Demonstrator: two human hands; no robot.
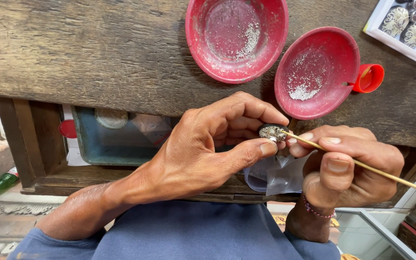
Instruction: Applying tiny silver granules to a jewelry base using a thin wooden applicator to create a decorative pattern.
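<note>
My left hand (208,144) pinches a small dark round piece (271,132) set with tiny silvery grains, held between thumb and fingertips. My right hand (350,166) grips a thin wooden stick (362,164) whose tip touches the top of the piece. Both hands hover just in front of the edge of a worn wooden bench (97,53). Two red bowls sit on the bench above the hands: the larger bowl (203,53) and a smaller bowl (340,48), each holding several tiny pale grains.
A small red cap (369,78) lies beside the smaller bowl. A white tray (386,36) with ornate silver pieces is at the top right. Under the bench are a teal box (92,149), a clear plastic bag (273,175), and a green bottle (1,183) at the left.
</note>
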